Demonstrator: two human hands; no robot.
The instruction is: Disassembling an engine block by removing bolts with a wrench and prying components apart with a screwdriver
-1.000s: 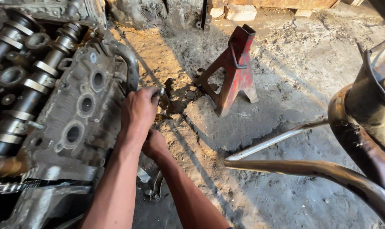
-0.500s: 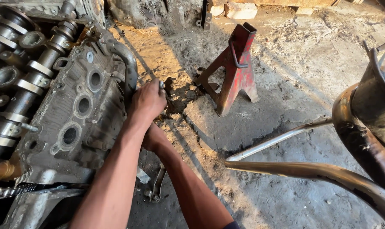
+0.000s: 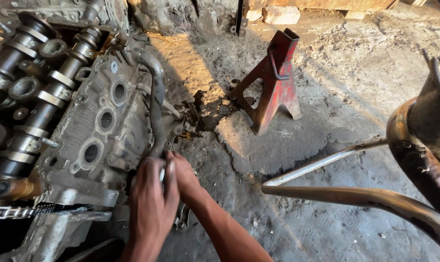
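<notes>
The engine head (image 3: 98, 126) sat on the left of the dirty concrete floor (image 3: 326, 121), camshafts (image 3: 31, 92) exposed. Both hands were bunched at its lower right edge: left hand (image 3: 149, 204) curled over something small and pale, couldn't tell what, right hand (image 3: 186, 177) tucked beside it, grip hidden. A red jack stand (image 3: 273, 82) stood well apart.

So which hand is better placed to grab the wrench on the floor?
Probably right. The wrench lies just below the right hand, by its wrist. The left hand is on the far side, against the engine.
</notes>
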